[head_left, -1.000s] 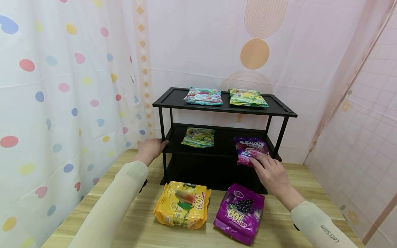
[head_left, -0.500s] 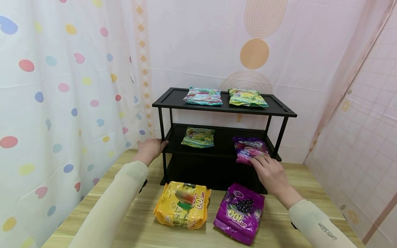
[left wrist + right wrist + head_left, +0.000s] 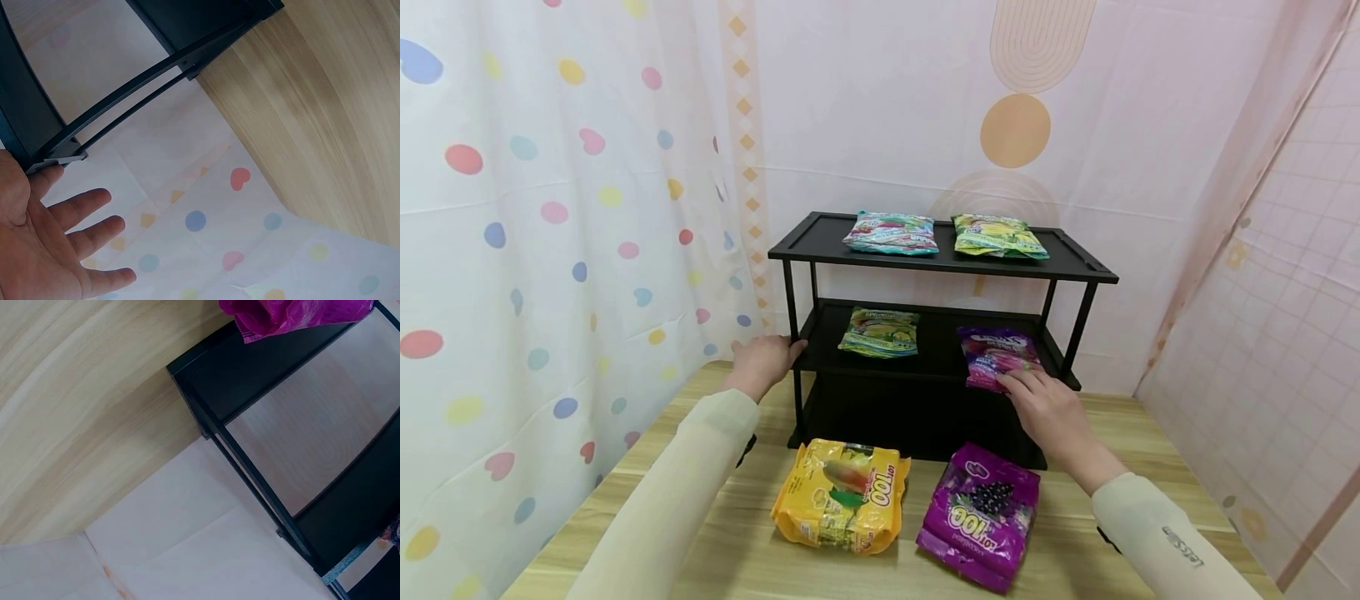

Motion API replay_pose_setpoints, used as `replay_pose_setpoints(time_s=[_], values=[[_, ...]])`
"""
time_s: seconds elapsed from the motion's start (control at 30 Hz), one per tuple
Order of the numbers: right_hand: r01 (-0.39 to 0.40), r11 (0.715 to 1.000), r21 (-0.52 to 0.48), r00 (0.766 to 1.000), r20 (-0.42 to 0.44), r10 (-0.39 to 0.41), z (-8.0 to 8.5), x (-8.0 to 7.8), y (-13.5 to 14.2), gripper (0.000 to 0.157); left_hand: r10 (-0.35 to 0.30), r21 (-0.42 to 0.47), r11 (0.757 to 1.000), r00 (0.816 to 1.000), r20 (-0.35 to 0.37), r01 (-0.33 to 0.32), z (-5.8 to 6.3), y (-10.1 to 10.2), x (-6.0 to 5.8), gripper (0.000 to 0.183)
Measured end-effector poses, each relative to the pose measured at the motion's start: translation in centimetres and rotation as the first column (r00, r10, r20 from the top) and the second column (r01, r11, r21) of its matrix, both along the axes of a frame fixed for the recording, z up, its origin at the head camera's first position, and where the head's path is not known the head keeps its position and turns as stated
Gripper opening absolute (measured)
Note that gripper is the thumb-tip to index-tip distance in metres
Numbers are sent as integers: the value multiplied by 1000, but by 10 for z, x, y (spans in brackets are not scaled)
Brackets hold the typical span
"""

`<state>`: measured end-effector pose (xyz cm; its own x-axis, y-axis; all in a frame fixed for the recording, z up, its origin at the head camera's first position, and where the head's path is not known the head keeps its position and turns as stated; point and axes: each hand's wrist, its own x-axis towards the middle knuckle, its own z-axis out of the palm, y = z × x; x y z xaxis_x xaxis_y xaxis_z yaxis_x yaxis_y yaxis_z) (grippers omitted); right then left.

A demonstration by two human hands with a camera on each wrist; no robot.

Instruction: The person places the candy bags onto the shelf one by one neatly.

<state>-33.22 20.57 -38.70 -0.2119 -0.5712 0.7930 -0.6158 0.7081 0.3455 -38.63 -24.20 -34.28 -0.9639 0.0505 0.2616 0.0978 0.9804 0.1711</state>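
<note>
In the head view, my right hand pinches the near edge of a purple and pink Fox's berries candy bag at the right front of the middle shelf. My left hand grips the left end of the same shelf on a black three-tier rack. Its thumb lies over the edge, while the left wrist view has the other fingers spread below. A green candy bag lies left on the middle shelf. The right hand itself is outside the right wrist view.
On the wooden table before the rack lie a yellow Lot 100 candy bag and a purple grape one. The top shelf bears a turquoise bag and a yellow-green bag. Patterned curtains surround the table.
My right hand has shifted slightly left and up, carrying the berries bag a little farther onto the middle shelf. The left hand stays in place.
</note>
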Motion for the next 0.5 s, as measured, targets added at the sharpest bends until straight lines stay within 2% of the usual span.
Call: replay_pose_setpoints(time_s=[0.13,0.27,0.5], values=[[15,1000,4,999,43,-15,0,0,-1,22,-1,3,1000,1000,-2,1,0,0,0,53],[14,1000,-9,999,41,-14,0,-2,-3,33,-4,3,1000,1000,-4,4,1,0,1,52],[5,999,-33,1000,19,-4,0,-5,-7,36,-5,4,1000,1000,-4,5,1,0,2,52]])
